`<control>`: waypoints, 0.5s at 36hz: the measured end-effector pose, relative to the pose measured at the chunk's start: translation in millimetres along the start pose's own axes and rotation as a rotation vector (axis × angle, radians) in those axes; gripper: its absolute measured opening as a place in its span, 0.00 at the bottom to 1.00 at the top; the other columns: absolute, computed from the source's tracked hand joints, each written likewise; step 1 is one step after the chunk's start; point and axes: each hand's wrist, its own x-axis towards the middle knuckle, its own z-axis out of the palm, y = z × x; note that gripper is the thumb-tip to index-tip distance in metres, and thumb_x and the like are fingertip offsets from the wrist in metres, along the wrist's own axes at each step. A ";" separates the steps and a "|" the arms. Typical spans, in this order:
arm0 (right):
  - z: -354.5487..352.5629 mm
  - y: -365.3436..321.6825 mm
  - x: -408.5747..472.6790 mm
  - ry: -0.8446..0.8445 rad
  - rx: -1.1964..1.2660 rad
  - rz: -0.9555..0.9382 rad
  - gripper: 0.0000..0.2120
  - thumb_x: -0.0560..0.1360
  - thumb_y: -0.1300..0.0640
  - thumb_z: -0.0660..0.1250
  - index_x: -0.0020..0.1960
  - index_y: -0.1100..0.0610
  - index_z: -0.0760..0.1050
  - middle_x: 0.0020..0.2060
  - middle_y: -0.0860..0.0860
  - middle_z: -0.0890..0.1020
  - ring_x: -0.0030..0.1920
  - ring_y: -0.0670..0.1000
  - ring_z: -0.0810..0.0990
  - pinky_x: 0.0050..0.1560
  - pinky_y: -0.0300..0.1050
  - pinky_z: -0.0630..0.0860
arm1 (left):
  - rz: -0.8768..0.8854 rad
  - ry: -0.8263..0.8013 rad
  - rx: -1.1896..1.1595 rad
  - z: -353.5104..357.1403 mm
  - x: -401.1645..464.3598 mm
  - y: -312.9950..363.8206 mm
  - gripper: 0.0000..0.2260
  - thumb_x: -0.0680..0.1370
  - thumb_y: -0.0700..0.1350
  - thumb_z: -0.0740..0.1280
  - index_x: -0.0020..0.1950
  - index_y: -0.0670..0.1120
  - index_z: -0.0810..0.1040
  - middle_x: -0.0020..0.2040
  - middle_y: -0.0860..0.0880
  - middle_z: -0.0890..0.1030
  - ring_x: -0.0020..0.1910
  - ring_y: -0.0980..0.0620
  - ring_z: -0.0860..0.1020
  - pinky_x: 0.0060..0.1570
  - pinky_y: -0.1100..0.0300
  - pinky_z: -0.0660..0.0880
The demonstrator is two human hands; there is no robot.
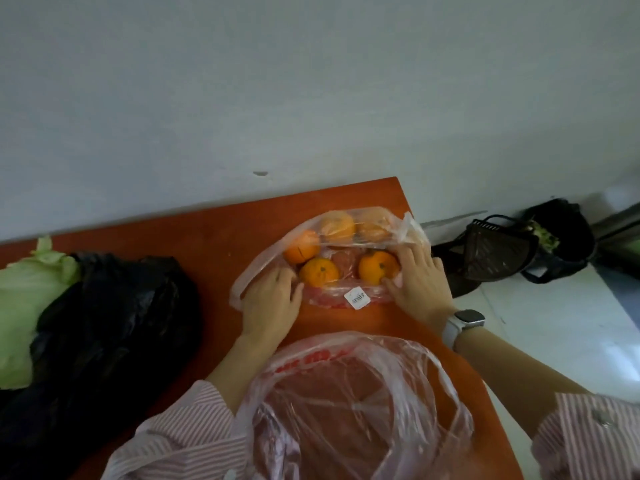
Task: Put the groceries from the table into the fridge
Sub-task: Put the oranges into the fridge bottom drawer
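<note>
Two flat, open hands, left hand (pixel 273 299) and right hand (pixel 420 282), press the bag of oranges (pixel 332 258) (label unreadable).

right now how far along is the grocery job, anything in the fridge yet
Nothing looks put away; no fridge shows. In hand: the left hand and right hand rest on the bag of oranges on the table, not lifted. Left: that bag, the cabbage by the black bag, and the near plastic bag.

Black bag (pixel 104 323) crowds left; table (pixel 214 230) beyond bare.
</note>
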 end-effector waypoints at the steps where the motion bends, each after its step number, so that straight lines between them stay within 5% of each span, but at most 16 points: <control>1: 0.4 -2.0 -0.4 0.032 -0.065 -0.060 0.24 0.71 0.51 0.67 0.64 0.55 0.67 0.63 0.56 0.71 0.63 0.60 0.70 0.61 0.58 0.67 | 0.057 0.068 0.023 -1.2 -2.9 4.0 0.05 0.74 0.46 0.68 0.43 0.44 0.76 0.39 0.46 0.79 0.37 0.47 0.79 0.30 0.57 0.72; 4: -1.8 -7.4 2.7 -0.008 -0.180 -0.164 0.23 0.72 0.48 0.66 0.64 0.55 0.69 0.63 0.55 0.72 0.62 0.59 0.70 0.62 0.57 0.65 | 0.234 0.179 0.050 -0.5 3.1 15.9 0.07 0.75 0.46 0.64 0.44 0.43 0.78 0.41 0.46 0.80 0.40 0.48 0.78 0.38 0.54 0.76; 8: -1.2 -11.8 13.5 -0.107 -0.253 -0.113 0.29 0.72 0.42 0.63 0.69 0.52 0.61 0.68 0.52 0.65 0.65 0.56 0.65 0.64 0.56 0.63 | 0.191 -0.036 0.074 3.0 28.6 27.6 0.14 0.74 0.49 0.68 0.56 0.44 0.78 0.52 0.47 0.80 0.53 0.45 0.76 0.52 0.48 0.73; 13: 6.2 -12.1 15.1 -0.153 -0.286 -0.098 0.38 0.71 0.41 0.65 0.73 0.54 0.52 0.71 0.53 0.62 0.71 0.57 0.59 0.65 0.55 0.61 | 0.194 -0.118 0.231 10.1 34.9 37.5 0.26 0.69 0.58 0.70 0.62 0.47 0.75 0.55 0.50 0.79 0.56 0.46 0.72 0.52 0.50 0.70; 18: 7.4 -15.7 16.6 -0.130 -0.284 -0.086 0.36 0.71 0.43 0.65 0.72 0.58 0.55 0.68 0.56 0.65 0.68 0.58 0.61 0.65 0.53 0.61 | 0.167 -0.133 0.400 20.9 27.6 40.9 0.33 0.61 0.53 0.78 0.64 0.48 0.73 0.54 0.47 0.78 0.52 0.46 0.73 0.46 0.52 0.71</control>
